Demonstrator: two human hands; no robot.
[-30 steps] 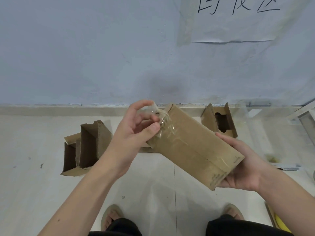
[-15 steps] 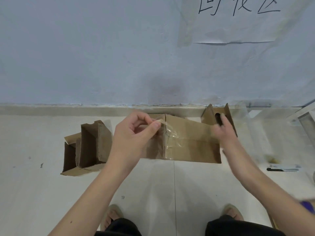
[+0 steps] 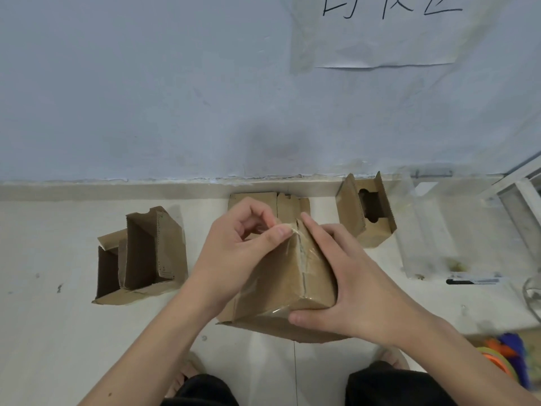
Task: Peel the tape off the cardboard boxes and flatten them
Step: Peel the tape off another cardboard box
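Observation:
A brown cardboard box (image 3: 281,285) is held in front of me above the floor, one edge pointing up. Clear tape (image 3: 295,238) runs along its upper seam and over its near end. My left hand (image 3: 243,247) pinches the loose end of the tape at the box's far top corner between thumb and forefinger. My right hand (image 3: 348,288) grips the box from the right, with the fingers along its right face and the thumb under the near end. The box's right face is hidden by that hand.
An open cardboard box (image 3: 140,256) stands on the floor at the left. Another cut-out box (image 3: 366,212) leans by the wall at the right, and flat cardboard (image 3: 289,205) lies behind my hands. Clear plastic sheet (image 3: 424,230), a black pen (image 3: 471,280) and colourful items (image 3: 503,356) lie right.
The box turned from lying sideways to pointing at me and came lower and nearer. My right hand went from the far end back onto the right side. My left hand kept pinching the tape.

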